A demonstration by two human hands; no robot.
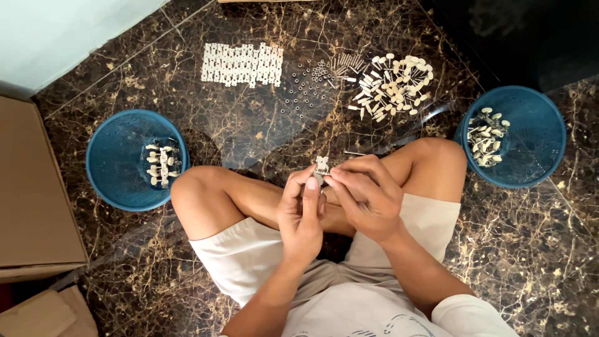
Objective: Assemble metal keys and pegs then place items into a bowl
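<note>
Two hands meet above the crossed legs, pinching one small metal plate point(322, 165) between them. The left hand point(302, 212) grips it from below with thumb and forefinger closed on its lower edge; the right hand point(365, 195) closes its fingertips on the plate's right side, so the part stands at the very tips of both grips, clear of the palms. Beyond the plate on the dark marble floor point(249, 134) lie a sheet of white plates point(242, 63), scattered washers point(306, 87) and a heap of cream-knobbed pegs point(394, 84). Left of the plate sits one blue basket point(112, 163), right of it another blue basket point(536, 134).
</note>
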